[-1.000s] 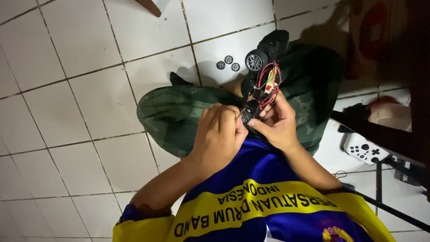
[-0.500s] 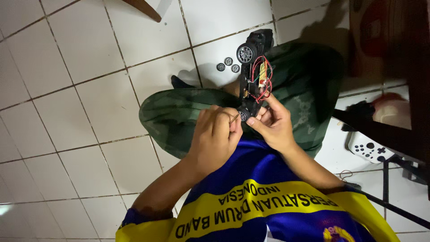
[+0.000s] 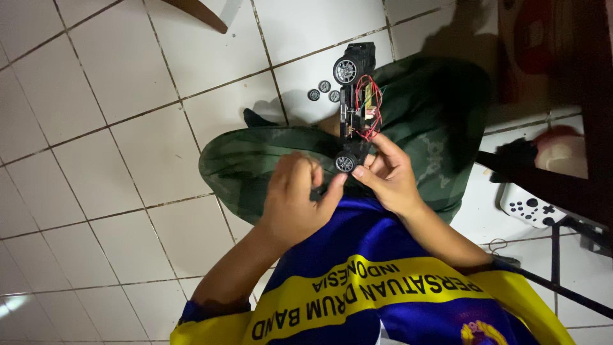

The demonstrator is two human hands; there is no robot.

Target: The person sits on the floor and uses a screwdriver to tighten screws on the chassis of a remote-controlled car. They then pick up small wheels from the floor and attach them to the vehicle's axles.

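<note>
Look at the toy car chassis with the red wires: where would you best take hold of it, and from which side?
Grip the toy car chassis by its narrow black frame near the lower wheel, coming from the bare underside on the left. The red wires loop out on the right side and could probably snag. The right hand already holds that lower end, and the left hand touches the wheel.

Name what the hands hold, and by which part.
A toy car chassis, held at its near wheel end: right hand grips it, left hand touches the wheel.
</note>
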